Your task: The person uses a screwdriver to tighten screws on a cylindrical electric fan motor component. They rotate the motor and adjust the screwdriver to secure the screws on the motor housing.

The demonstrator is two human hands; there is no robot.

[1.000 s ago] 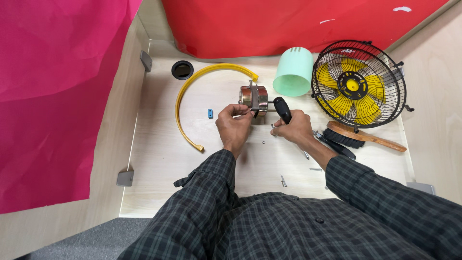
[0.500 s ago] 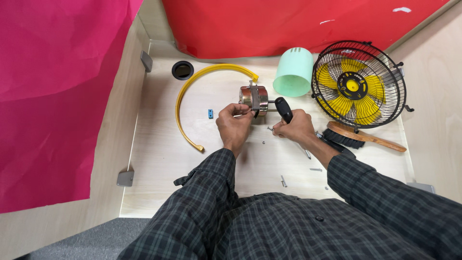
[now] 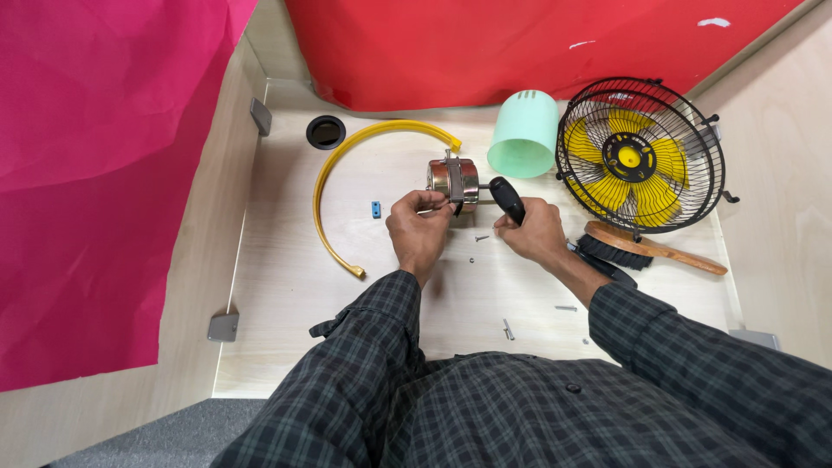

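Observation:
A small silver fan motor (image 3: 454,179) lies on the light wooden desk (image 3: 286,286). My left hand (image 3: 419,232) pinches at the motor's near edge with thumb and forefinger. My right hand (image 3: 536,234) grips a black-handled screwdriver (image 3: 507,199), whose tip points left toward the motor. Small loose screws (image 3: 482,237) lie on the desk between my hands.
A black wire fan cage with yellow blades (image 3: 640,158) stands at the right, a mint-green cylinder cover (image 3: 525,135) behind the motor. A yellow curved ring piece (image 3: 347,165), a small blue part (image 3: 376,209), a wooden brush (image 3: 652,250) and more screws (image 3: 508,329) lie around. Red and pink panels enclose the desk.
My hands stay on the motor and screwdriver with only slight shifts; nothing else has moved.

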